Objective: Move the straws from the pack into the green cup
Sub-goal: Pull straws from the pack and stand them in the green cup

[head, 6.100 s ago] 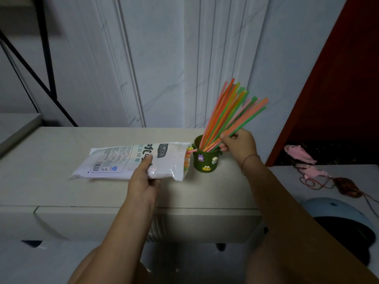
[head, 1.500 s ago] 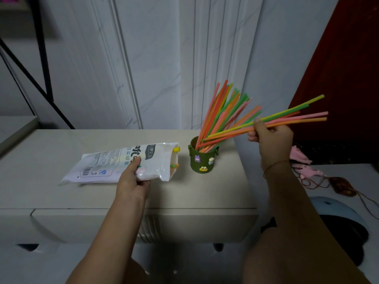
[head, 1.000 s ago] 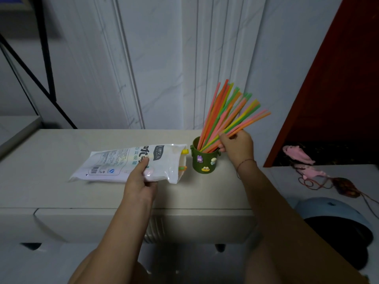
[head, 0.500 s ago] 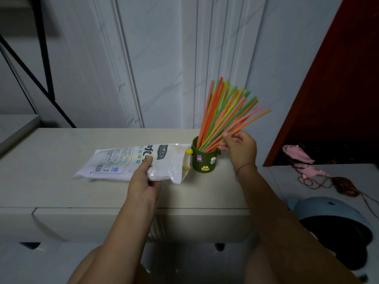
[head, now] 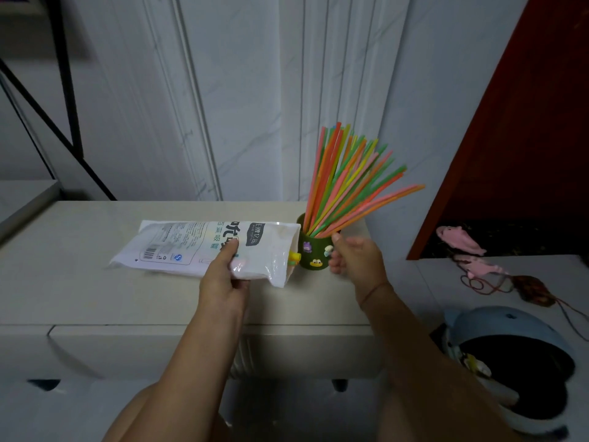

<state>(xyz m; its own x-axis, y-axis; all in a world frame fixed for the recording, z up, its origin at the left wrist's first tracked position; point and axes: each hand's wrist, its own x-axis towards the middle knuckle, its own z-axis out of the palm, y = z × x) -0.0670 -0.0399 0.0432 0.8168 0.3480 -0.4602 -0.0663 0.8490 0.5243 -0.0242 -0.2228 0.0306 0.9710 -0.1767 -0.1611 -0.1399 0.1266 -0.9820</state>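
Note:
A green cup (head: 314, 252) with small stickers stands on the white cabinet top (head: 95, 291). Several coloured straws (head: 344, 186) stand in it and fan out up and to the right. A white plastic straw pack (head: 191, 245) lies to the cup's left, its open mouth against the cup, with a yellow straw end (head: 295, 257) showing inside. My left hand (head: 223, 279) grips the pack near its open end, thumb on top. My right hand (head: 357, 260) is just right of the cup, fingers loosely curled, holding no straws.
A wall stands close behind the cup. A dark red panel (head: 526, 122) rises at the right. On the lower surface to the right lie pink fish toys (head: 462, 240), a red cord (head: 484, 285) and a light blue helmet (head: 510, 362). A black metal frame (head: 68, 90) stands at the left.
My right hand let go of the straws in the cup and dropped down beside the cup. The straws now lean freely. My left hand still holds the pack.

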